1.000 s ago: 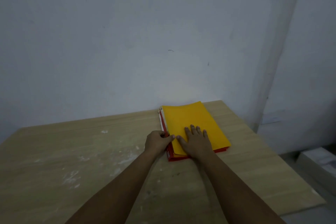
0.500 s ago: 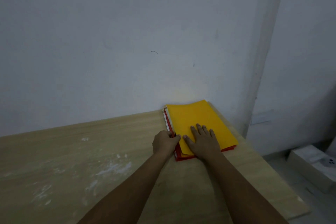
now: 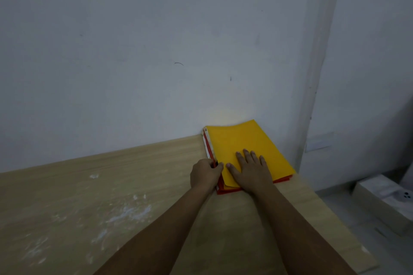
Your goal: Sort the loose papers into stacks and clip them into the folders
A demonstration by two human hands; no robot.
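Head view: single wide-angle camera, worn on the head, facing forward and down.
Looks along both forearms from behind and above; left hand point(image 3: 206, 175) and right hand point(image 3: 251, 171) lie mid-frame, at arm's length. The wall point(image 3: 156, 51) fills the upper half beyond the hands, the table point(image 3: 89, 196) spreads to their left and below. No second view shares the scene.

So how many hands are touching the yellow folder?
2. The right hand lies flat on the yellow folder; the left hand grips its left edge.
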